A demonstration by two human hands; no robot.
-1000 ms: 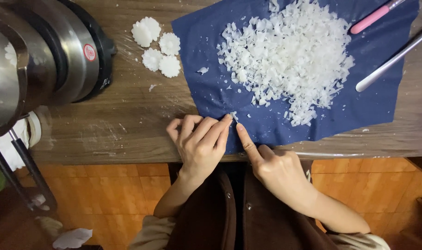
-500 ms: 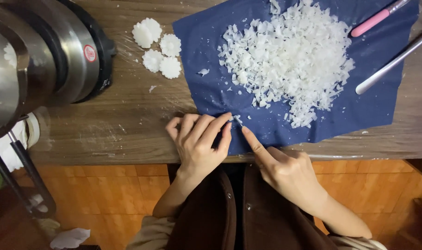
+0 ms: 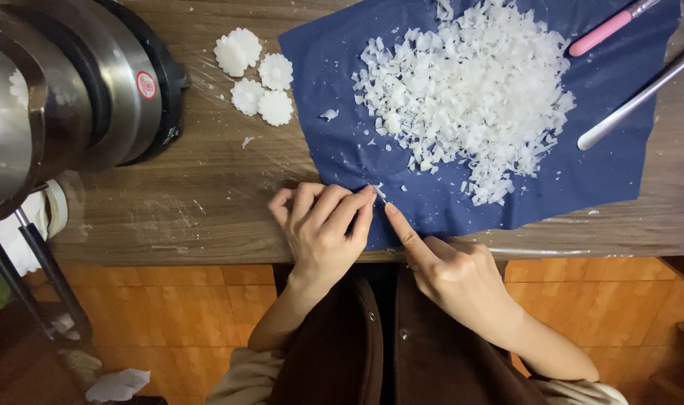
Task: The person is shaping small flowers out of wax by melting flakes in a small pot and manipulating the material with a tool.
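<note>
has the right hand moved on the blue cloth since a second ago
Yes. The right hand has slid a little rightward along the near edge of the blue cloth, its forefinger angling back to the same spot beside the left hand.

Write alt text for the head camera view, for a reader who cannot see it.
Seen from above, a person's left hand and right hand press on the near edge of a dark blue cloth on a wooden table. The cloth holds a pile of white flakes. Four white flower-shaped pieces lie beside a steel pot.
</note>
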